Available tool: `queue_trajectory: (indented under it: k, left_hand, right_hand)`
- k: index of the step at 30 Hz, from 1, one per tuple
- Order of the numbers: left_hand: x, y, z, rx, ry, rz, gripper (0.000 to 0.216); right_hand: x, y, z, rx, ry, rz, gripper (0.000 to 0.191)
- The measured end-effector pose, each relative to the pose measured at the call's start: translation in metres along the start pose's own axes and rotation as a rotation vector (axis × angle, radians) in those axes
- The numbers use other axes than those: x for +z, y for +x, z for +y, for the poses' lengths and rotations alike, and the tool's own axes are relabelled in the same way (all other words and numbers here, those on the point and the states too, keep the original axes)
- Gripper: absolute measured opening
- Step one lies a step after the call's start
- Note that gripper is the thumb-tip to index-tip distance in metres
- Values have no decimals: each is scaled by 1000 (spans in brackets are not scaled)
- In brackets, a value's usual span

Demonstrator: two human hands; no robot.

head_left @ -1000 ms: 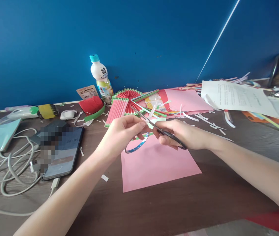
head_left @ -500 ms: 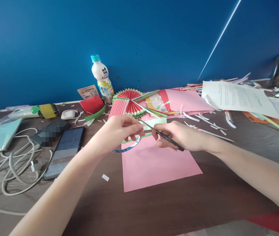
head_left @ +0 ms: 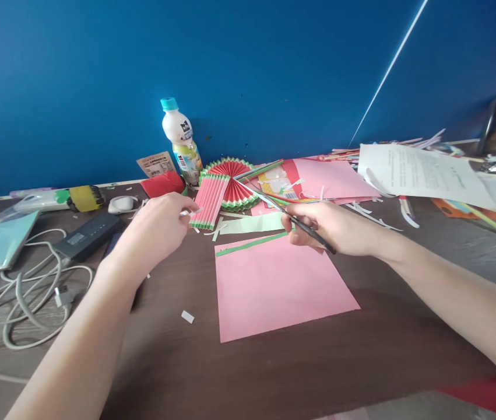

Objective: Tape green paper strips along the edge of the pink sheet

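My right hand (head_left: 335,227) is closed around a pair of dark scissors (head_left: 309,232), whose blades point up and left, above the far edge of a pink paper sheet (head_left: 285,291). A narrow green strip (head_left: 243,246) lies along that edge. My left hand (head_left: 158,224) is farther left, its fingers pinching a small white strip (head_left: 192,212). Just right of these fingertips lies a pleated pink paper piece with green ends (head_left: 210,200). Behind it, a round red folded-paper fan (head_left: 230,169) has a green rim. A pale green paper strip (head_left: 252,224) lies beyond the sheet.
A bottle (head_left: 182,140) stands by the blue wall. On the left are a white cable (head_left: 16,326), a dark box (head_left: 88,236) and a phone partly hidden by my left arm. Paper scraps (head_left: 370,216) and a printed sheet (head_left: 422,175) lie to the right.
My left hand has moved left, away from the scissors, and the blue-and-white looped strip below it no longer shows. My right hand with the scissors has shifted slightly right.
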State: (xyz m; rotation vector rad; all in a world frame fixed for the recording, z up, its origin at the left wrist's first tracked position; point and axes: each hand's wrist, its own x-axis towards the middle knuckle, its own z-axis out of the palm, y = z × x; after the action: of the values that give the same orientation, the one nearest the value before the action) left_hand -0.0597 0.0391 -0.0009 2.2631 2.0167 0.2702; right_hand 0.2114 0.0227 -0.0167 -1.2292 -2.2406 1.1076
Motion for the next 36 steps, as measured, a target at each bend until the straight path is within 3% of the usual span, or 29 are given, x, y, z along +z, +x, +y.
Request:
queue_trajectory:
  k: [3, 7, 14, 20, 22, 26, 29, 36]
  left_hand:
    - [17, 9, -10, 27, 23, -68, 33]
    - [33, 19, -20, -48, 77, -104, 38]
    - [34, 19, -20, 4, 189, -212, 61]
    - [22, 10, -4, -17, 279, -215, 35]
    - [17, 7, 4, 29, 169, -207, 33]
    - [13, 0, 19, 194, -388, -506, 37]
    - [13, -4, 27, 165, -669, -652, 35]
    - [19, -5, 30, 178, -948, -728, 24]
  right_hand:
    - [-2, -2, 1, 17, -4, 15, 35]
    - [-4, -3, 5, 32, -64, -4, 33]
    - [-6, -5, 8, 60, -122, -123, 33]
    - [0, -6, 1, -9, -324, -180, 36]
    - [3, -7, -4, -53, -388, -180, 36]
    - [9, -12, -13, -128, -468, -161, 31]
    - [11, -15, -15, -160, -488, -174, 22]
    - [12, -16, -14, -169, -521, -200, 29]
